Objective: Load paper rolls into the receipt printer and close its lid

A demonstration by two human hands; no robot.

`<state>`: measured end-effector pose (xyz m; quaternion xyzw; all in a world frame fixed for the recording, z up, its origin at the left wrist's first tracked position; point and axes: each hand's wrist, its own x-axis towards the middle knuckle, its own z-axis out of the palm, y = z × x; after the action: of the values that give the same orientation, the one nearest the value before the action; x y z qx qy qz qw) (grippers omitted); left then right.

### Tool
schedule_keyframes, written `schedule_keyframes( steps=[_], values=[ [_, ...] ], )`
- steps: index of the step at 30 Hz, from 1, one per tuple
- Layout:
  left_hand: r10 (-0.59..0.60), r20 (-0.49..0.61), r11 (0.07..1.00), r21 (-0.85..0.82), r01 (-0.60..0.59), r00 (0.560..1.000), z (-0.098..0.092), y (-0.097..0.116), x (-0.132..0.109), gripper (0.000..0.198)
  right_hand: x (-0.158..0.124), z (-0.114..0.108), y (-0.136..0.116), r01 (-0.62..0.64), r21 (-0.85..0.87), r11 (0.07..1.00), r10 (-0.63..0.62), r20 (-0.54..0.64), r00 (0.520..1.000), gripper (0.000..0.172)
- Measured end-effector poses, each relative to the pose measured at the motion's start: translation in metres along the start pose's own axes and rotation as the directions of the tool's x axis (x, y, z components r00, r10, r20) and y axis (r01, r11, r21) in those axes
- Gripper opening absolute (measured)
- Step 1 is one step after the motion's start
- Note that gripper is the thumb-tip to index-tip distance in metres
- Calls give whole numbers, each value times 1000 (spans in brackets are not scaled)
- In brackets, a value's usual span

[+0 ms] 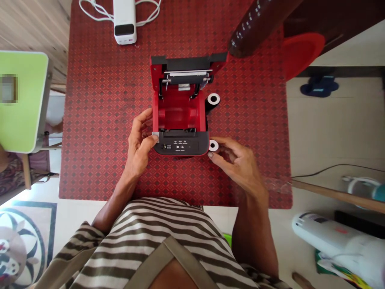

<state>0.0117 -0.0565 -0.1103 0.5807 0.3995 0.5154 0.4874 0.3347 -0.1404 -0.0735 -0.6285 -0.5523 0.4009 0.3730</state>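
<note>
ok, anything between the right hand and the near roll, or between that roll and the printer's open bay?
Right hand to near roll: nothing visible, thumb and finger are at its edge. Roll to bay: the right wall of the printer stands between. The raised lid is behind the bay.

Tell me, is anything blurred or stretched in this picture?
Head view: the open red-and-black plastic printer looks fairly sharp; head view, left: blocky pixelation covers part of the lime-green tabletop; head view, lower right: the rounded white appliance seems soft and stretched.
</note>
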Motion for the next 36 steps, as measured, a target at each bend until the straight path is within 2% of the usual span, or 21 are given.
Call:
schedule_keyframes(
  steps=[8, 11, 15, 17, 19, 21, 24, 28, 30, 33, 36],
  values=[
    [8, 33, 1000, 9, -8, 999, -4, -1, 0, 78, -9, 0, -10, 40, -93, 995, -32, 80, 996, 29],
    [8, 38, 1000, 30, -10, 999, -4, -1, 0, 78, -11, 2, -14, 69, -131, 989, -60, 76, 995, 30],
    [12, 34, 999, 36, -13, 999, -3, 2, 1, 76, -13, -9, -19, 46, -96, 994, -32, 135, 990, 44],
    [9, 24, 1000, 29, -10, 1000, -2, 3, 1, 75, -13, -22, -20, -10, -23, 1000, 14, 199, 980, 55],
    [8, 15, 1000, 15, -9, 1000, -1, 4, 1, 76, -8, -35, -20, -55, 67, 996, 40, 208, 977, 64],
    [10, 13, 1000, -6, -10, 1000, 0, 4, 1, 76, 5, -45, -16, -41, 117, 992, 29, 101, 994, 58],
    [12, 5, 999, -30, -12, 1000, 0, 3, 1, 75, 42, -42, -3, 32, 49, 998, -26, -112, 993, 39],
    [-9, -9, 1000, -20, 9, 1000, 0, 4, 0, 75, 102, -17, 19, 118, -27, 993, -121, -188, 975, 62],
    [-22, -19, 1000, -22, 21, 1000, 0, 4, -1, 75, 124, -4, 27, 181, -62, 982, -190, -190, 963, 64],
    [-40, -15, 999, -24, 39, 999, 1, 5, -1, 76, 141, 8, 33, 213, -120, 970, -232, -182, 956, 51],
    [-37, 5, 999, -17, 37, 999, 1, 5, -2, 76, 142, 9, 31, 198, -137, 971, -221, -187, 957, 35]
  ],
)
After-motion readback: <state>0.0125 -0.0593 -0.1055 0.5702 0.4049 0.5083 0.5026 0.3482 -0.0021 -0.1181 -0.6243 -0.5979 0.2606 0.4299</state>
